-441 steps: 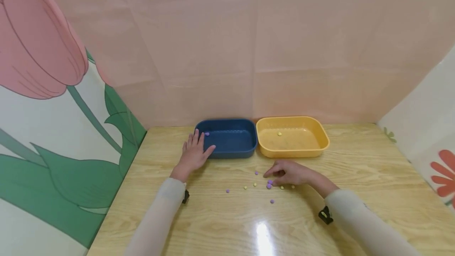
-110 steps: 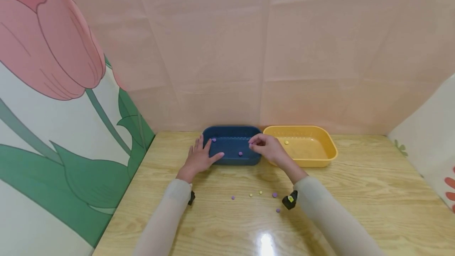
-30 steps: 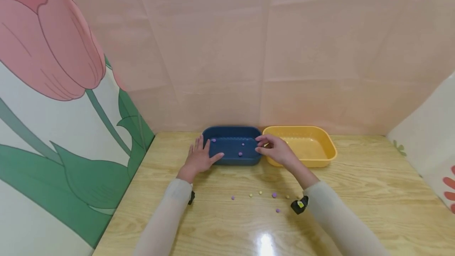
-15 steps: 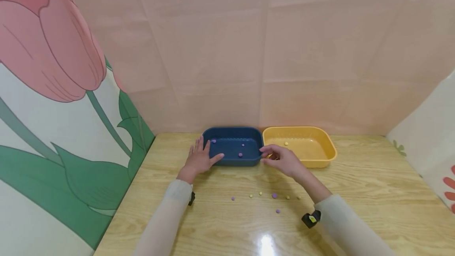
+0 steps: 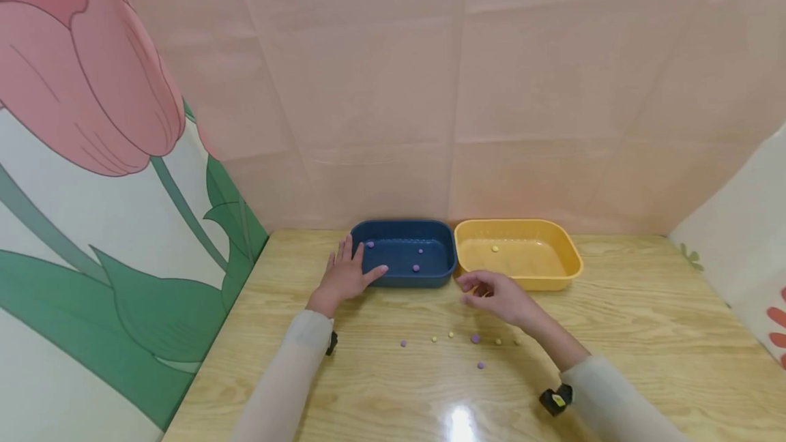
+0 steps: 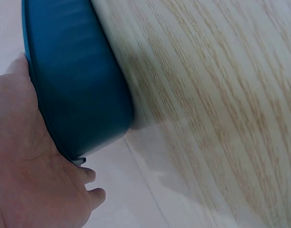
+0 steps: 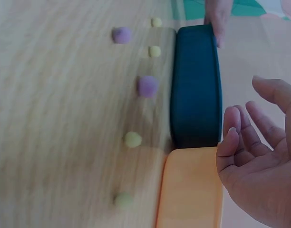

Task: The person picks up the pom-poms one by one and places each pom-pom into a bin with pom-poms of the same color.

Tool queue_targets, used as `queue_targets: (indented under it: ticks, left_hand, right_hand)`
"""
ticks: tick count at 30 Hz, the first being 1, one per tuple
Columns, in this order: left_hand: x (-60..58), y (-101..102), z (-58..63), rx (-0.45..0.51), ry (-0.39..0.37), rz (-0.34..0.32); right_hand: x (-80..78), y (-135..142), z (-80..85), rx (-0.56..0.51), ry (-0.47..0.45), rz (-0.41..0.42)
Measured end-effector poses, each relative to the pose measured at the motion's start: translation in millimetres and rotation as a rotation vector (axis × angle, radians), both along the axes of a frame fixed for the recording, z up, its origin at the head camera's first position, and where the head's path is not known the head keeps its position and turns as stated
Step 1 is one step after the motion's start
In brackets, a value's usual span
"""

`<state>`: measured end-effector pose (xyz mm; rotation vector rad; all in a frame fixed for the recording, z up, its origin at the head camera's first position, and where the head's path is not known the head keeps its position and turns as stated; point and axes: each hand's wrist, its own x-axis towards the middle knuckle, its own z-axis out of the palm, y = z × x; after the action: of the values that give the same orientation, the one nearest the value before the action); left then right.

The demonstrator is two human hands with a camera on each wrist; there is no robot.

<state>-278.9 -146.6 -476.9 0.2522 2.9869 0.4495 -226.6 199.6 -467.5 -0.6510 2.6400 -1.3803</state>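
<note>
Head view, near to far. Lower edge of frame: two pale sleeves [image 5: 623,401], each with a black wrist device [image 5: 556,400]. Wood-grained table [image 5: 356,401], lower centre: three loose purple balls [image 5: 475,338] and four loose yellow balls [image 5: 498,342], mostly in a rough row, one purple lying closer to the bottom edge. Right hand [image 5: 502,297], right of centre, before the near left corner of the yellow tray [image 5: 540,284]: fingers loosely curled, thumb apart, nothing held. Left hand [image 5: 344,280], left of centre: fingers spread, touching the left end of the blue tray [image 5: 424,281]. Blue tray, centre: three purple balls inside. Yellow tray, just beside, right: one yellow ball inside. Backdrop: pinkish sheet [image 5: 430,87], upper centre; tulip mural [image 5: 123,80], upper left.
</note>
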Motion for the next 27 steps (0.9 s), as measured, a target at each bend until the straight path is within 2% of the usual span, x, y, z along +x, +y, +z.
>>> queue_targets:
  ticks: [17, 27]
  left_hand:
    - [0.2, 0.3, -0.8, 0.002, 0.001, 0.003]
    - [-2.1, -0.1, -3.0, -0.010, -0.001, 0.001]
  right_hand:
    - [11.5, 15.8, -18.6, 0.048, -0.042, 0.102]
    - [12.5, 22.0, -26.2, 0.081, -0.031, 0.204]
